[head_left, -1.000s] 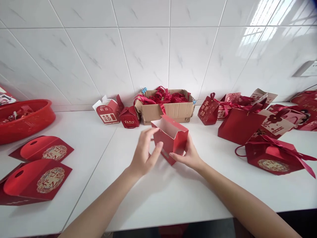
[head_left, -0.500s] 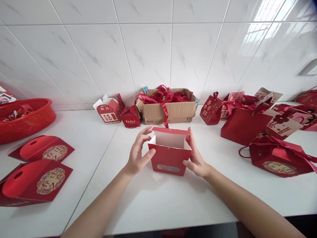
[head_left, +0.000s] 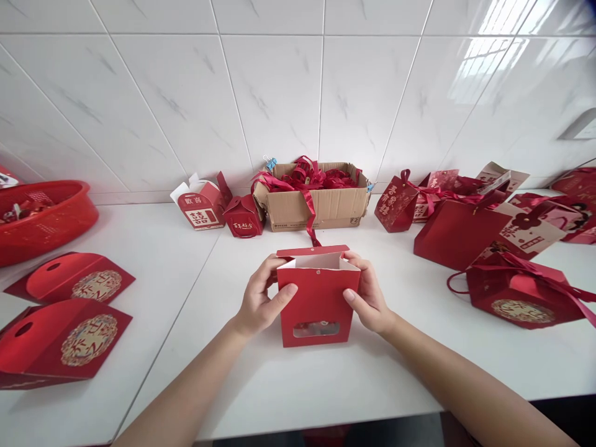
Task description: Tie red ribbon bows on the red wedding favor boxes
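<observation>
A red paper gift bag (head_left: 318,301) stands upright on the white table, with a white inside and a clear window low on its front. Small reddish things show through that window, too unclear to name. Its top is open, and each rim has a small hole at the middle. My left hand (head_left: 264,298) grips its left side, thumb on the front and fingers behind. On the opposite side my right hand (head_left: 370,298) grips likewise, thumb at the front edge. The fingertips behind the bag are partly hidden.
Behind the bag is a cardboard box (head_left: 321,208) of red ribbons, beside a small red box (head_left: 244,216) and a red-and-white box (head_left: 202,202). At left are a red plastic basin (head_left: 51,220) and two red boxes (head_left: 51,344). Several gift boxes (head_left: 460,236) crowd the right.
The bag has become more upright, its front facing me more fully, and its mouth looks narrower. My fingers have closed in around its sides and back. Reddish contents now show through the window.
</observation>
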`<state>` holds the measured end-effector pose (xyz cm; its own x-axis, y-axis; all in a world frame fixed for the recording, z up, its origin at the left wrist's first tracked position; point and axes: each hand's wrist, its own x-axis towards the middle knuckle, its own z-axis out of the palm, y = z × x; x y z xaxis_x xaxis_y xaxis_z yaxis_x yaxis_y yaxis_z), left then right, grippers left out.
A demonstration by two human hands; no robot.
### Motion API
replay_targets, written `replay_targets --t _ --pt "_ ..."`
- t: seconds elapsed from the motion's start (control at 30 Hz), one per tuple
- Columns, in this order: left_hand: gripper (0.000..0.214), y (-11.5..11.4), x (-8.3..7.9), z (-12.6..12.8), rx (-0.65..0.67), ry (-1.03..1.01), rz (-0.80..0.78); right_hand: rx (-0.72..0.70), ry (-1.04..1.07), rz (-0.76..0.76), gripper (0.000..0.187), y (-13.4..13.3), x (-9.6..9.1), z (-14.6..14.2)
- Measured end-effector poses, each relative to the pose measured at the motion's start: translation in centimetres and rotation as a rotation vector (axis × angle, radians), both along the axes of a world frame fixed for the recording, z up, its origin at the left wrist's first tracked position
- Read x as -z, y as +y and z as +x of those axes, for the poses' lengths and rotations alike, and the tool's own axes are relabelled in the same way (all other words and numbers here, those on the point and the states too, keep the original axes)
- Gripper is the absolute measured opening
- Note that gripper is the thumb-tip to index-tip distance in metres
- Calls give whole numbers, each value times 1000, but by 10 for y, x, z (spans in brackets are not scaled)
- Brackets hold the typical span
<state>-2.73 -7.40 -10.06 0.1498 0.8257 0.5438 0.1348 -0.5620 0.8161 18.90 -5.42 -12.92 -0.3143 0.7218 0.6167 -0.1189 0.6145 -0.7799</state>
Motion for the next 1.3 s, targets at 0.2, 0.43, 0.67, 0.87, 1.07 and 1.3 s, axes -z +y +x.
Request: replay_targets --t 0.2,0.43,0.67,0.87,1.07,1.3 --pt "22 -2 -3 0 -33 144 262 16 -1 100 18 -2 -10 1" --pt "32 -10 1 10 -22 16 201 -29 143 -217 41 -11 -15 3" --pt "25 -16 -8 12 -35 -54 -104 -25 107 -278 16 -9 -21 5" --pt "24 -16 -11 7 3 -86 -74 -2 58 -167 12 -11 -24 7" --pt "32 -11 -12 4 20 115 290 19 9 124 25 -5 -26 10" --pt "31 -5 -15 5 -21 186 462 18 18 171 25 -3 -25 8"
